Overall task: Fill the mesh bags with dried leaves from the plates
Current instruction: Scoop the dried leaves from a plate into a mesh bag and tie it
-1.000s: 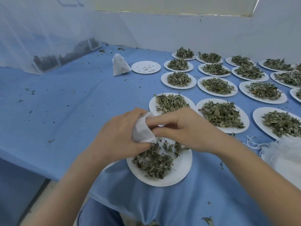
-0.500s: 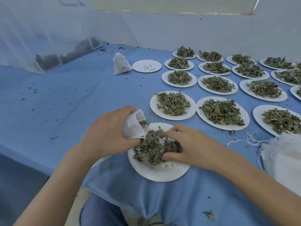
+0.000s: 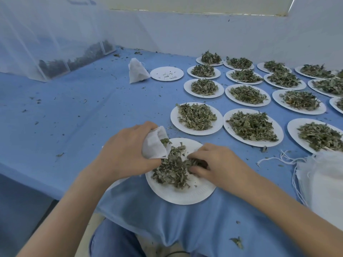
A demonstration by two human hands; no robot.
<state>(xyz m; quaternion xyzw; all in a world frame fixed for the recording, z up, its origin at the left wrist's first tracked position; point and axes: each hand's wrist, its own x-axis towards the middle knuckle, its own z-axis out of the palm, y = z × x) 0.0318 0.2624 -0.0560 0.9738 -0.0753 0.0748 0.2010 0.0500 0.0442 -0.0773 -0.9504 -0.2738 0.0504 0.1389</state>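
My left hand [image 3: 124, 153] grips a small white mesh bag [image 3: 154, 145], mouth tipped toward the near white paper plate [image 3: 185, 193]. My right hand [image 3: 219, 164], fingers curled, pinches into the pile of dried green leaves [image 3: 170, 169] on it. Filled tied white bag [image 3: 137, 71] sits far back beside a nearly bare white plate [image 3: 166, 73].

Left hand [image 3: 126, 151] gripping with curled fingers, right hand [image 3: 219, 164] palm-down, fingers bent inward

- Near plate [image 3: 185, 195]: leaves [image 3: 170, 169] on it.
- Bag [image 3: 154, 145]: at its left edge.
- Filled plates [image 3: 196, 117]: behind and right.
- Tied bag [image 3: 137, 71]: far behind, left.
- Spare bags [image 3: 323, 179]: right.
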